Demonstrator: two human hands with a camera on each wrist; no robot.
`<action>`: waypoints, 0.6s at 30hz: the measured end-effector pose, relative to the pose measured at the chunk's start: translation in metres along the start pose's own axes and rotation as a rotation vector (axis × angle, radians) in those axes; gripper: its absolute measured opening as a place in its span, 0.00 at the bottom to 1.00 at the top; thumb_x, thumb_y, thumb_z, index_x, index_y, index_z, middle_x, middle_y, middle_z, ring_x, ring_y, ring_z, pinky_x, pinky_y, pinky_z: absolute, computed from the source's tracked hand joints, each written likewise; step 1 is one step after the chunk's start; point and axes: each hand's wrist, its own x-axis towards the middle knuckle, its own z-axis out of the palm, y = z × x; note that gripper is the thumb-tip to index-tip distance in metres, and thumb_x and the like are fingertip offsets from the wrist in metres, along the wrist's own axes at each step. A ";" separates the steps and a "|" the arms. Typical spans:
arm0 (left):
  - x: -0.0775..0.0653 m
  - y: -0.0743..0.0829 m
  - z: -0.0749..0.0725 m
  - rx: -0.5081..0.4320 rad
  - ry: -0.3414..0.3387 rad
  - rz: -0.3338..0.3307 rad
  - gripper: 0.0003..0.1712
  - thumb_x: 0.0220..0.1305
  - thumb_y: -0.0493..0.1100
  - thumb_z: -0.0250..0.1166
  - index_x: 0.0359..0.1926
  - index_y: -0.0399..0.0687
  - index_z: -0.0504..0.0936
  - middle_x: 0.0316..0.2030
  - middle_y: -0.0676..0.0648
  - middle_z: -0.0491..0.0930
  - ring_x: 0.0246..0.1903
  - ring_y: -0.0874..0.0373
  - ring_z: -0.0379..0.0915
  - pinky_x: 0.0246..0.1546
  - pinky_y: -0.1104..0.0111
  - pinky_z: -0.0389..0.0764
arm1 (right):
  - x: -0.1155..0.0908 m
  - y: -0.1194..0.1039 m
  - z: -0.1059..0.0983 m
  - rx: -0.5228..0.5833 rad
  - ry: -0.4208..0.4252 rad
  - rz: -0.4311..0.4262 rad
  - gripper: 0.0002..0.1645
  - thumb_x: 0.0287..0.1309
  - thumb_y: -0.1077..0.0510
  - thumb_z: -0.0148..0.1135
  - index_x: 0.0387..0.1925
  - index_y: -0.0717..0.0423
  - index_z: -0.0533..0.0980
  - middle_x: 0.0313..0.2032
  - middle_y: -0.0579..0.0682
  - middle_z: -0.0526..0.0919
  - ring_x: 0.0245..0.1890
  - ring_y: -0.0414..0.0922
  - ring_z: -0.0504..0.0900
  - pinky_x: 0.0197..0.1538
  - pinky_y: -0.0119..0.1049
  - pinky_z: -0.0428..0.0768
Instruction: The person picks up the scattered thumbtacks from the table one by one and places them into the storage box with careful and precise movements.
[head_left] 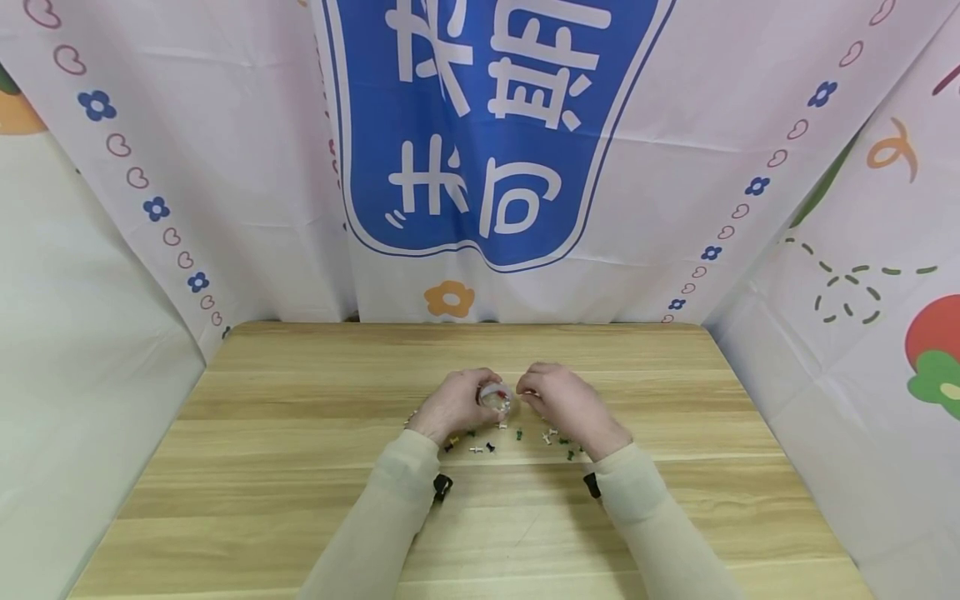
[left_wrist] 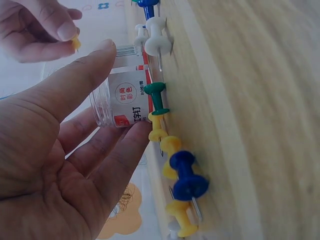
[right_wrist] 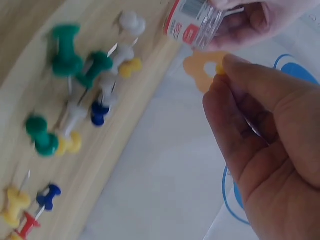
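Note:
My left hand [head_left: 453,402] grips a small clear plastic jar [head_left: 495,400], thumb on one side and fingers on the other. The jar stands upright on the table with a white and red label [left_wrist: 131,95]; something red shows inside it from above. Just right of the jar, my right hand [head_left: 566,404] is raised and pinches a yellow push pin [left_wrist: 76,43] between thumb and forefinger. Around the jar's base lie loose push pins, among them a green push pin [left_wrist: 157,98], a blue push pin [left_wrist: 187,175] and a white push pin [left_wrist: 157,37].
More push pins are scattered below my right wrist, such as a green push pin [right_wrist: 66,52] and a red push pin [right_wrist: 29,225]. The wood-grain table [head_left: 300,500] ends at the back against a printed white curtain [head_left: 262,208].

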 end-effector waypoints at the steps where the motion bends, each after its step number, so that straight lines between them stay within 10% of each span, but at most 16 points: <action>1: 0.000 0.000 0.000 0.002 0.001 0.003 0.30 0.68 0.43 0.88 0.68 0.48 0.89 0.60 0.43 0.94 0.57 0.48 0.90 0.66 0.47 0.91 | 0.000 -0.002 0.001 -0.003 0.007 0.001 0.07 0.75 0.64 0.79 0.51 0.56 0.93 0.50 0.50 0.95 0.52 0.50 0.95 0.61 0.47 0.95; 18: -0.001 -0.001 -0.001 0.006 -0.003 0.007 0.33 0.69 0.46 0.87 0.71 0.48 0.88 0.63 0.42 0.93 0.56 0.48 0.89 0.63 0.48 0.91 | 0.004 -0.017 0.021 0.010 0.026 0.002 0.08 0.75 0.65 0.78 0.51 0.55 0.94 0.49 0.49 0.97 0.51 0.49 0.95 0.59 0.45 0.96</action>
